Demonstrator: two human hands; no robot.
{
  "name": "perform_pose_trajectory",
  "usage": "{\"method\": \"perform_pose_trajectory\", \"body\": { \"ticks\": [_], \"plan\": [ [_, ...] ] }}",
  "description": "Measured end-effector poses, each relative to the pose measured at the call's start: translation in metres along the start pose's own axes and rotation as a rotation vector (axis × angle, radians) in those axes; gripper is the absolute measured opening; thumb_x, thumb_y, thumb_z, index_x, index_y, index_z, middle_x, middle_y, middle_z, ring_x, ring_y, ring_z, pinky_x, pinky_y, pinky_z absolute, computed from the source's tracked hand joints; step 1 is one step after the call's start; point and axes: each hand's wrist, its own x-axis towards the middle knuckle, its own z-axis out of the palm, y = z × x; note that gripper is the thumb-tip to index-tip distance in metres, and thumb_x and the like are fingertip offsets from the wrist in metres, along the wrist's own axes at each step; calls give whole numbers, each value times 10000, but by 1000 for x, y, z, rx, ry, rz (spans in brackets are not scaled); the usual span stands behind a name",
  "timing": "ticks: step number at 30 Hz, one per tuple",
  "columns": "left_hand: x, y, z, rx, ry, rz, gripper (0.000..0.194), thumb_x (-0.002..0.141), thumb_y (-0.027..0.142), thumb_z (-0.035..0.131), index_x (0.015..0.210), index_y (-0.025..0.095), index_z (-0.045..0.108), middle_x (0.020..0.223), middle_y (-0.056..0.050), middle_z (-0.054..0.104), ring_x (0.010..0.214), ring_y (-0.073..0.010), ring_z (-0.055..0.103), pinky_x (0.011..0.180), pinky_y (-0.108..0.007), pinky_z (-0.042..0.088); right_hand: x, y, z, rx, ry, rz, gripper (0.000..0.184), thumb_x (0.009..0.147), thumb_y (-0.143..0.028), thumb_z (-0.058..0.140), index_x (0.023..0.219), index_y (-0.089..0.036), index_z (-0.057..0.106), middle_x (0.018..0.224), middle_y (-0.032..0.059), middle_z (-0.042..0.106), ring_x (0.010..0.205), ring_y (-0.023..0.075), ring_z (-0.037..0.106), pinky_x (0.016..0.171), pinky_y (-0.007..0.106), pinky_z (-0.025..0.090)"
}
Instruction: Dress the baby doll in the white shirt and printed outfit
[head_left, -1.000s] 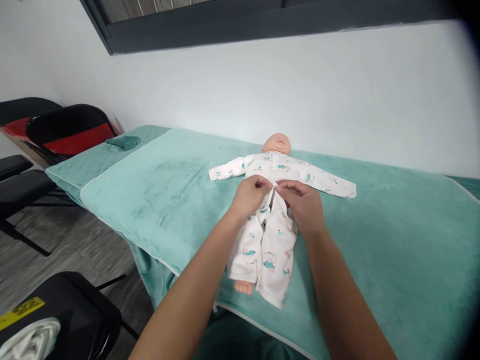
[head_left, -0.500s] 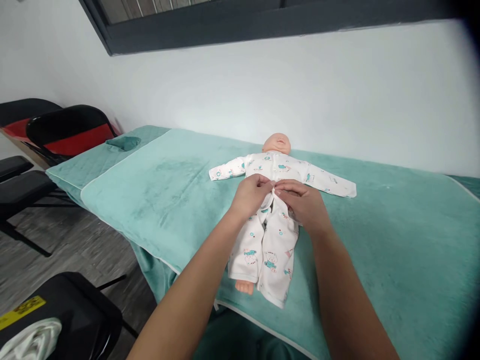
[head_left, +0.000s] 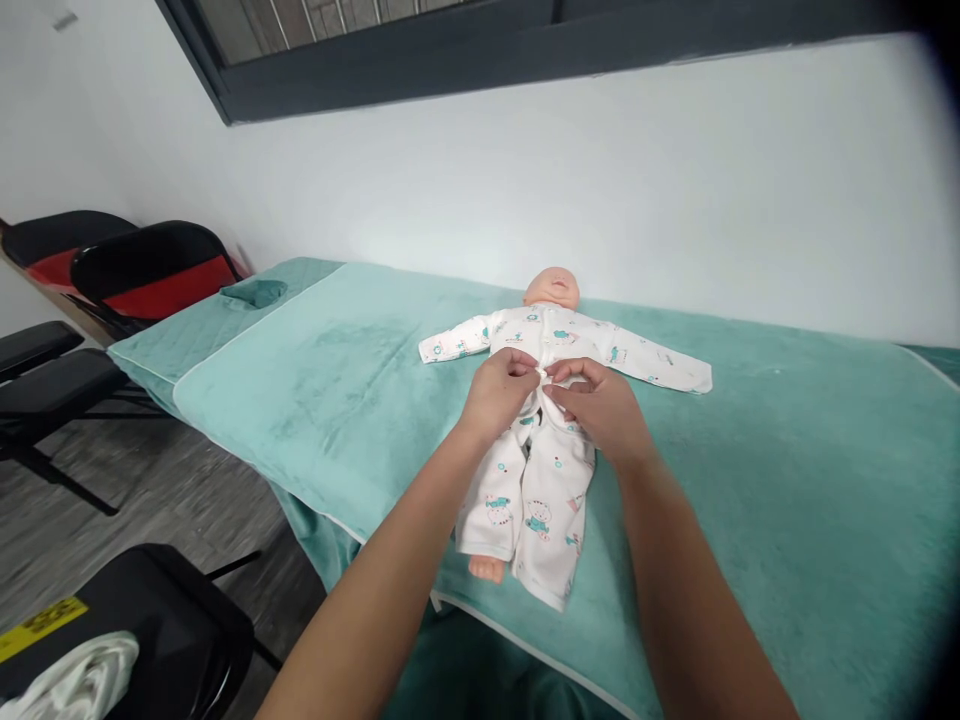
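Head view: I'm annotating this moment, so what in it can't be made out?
All in the head view:
Whether the clothes are fastened mid-front: the left hand and right hand partly cover it, and it's too small.
The doll's hands: hidden by the sleeves.
Its other foot: covered by a trouser leg.
The white cloth's full shape: cut off by the bottom edge.

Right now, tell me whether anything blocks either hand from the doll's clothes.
Nothing visible does. The left hand and right hand already meet at the middle front of the clothes on the doll, fingertips at the fabric. The fingers hide some of what lies under them.
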Motion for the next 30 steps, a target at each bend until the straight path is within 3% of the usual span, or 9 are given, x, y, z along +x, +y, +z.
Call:
{"method": "perform_pose_trajectory", "body": {
  "ticks": [6, 13, 18, 20, 27, 30],
  "plan": [
    [-2, -3, 5, 4, 72, 72, 162, 739, 132, 593, 887, 195, 587, 747, 29, 624, 677, -110, 556, 653, -244, 405, 0, 1, 1, 21, -4, -5, 267, 717, -362, 784, 853, -207, 614, 1047, 29, 720, 496, 53, 490, 498, 239, 400],
    [-7, -4, 3, -228, 35, -2, 151, 763, 173, 646, 900, 188, 585, 753, 35, 601, 618, -82, 503, 583, -220, 365, 0, 1, -2, -11, -2, 34, 290, 720, -397, 796, 866, -218, 621, 624, -54, 597, 470, 89, 505, 490, 230, 388],
    [-6, -5, 6, -180, -22, 23, 99, 802, 182, 642, 892, 179, 602, 762, 13, 618, 668, -94, 553, 624, -229, 401, 0, 1, 3, 85, -44, 7, 324, 682, -378, 814, 859, -205, 604, 860, -4, 692, 467, 54, 476, 459, 224, 389],
    [-5, -7, 8, -159, -24, 38, 86, 813, 188, 633, 895, 184, 609, 748, 15, 613, 648, -92, 539, 611, -230, 394, 0, 2, 5, 91, -9, 2, 317, 685, -373, 807, 847, -206, 591, 866, -4, 689, 469, 55, 485, 458, 224, 400],
    [-2, -22, 11, -18, 101, 147, 174, 787, 186, 654, 961, 193, 663, 853, 2, 643, 717, -100, 554, 661, -230, 427, -2, 2, 9, 30, 141, -18, 215, 747, -309, 711, 905, -216, 597, 1111, 46, 725, 441, 55, 542, 428, 230, 401],
    [-3, -24, 11, 63, 142, 167, 171, 793, 181, 660, 961, 184, 691, 894, -18, 659, 762, -116, 577, 717, -248, 454, -5, 0, 9, -41, 185, -28, 154, 776, -304, 673, 883, -214, 606, 1111, 51, 741, 429, 62, 554, 437, 236, 418]
  ]
}}
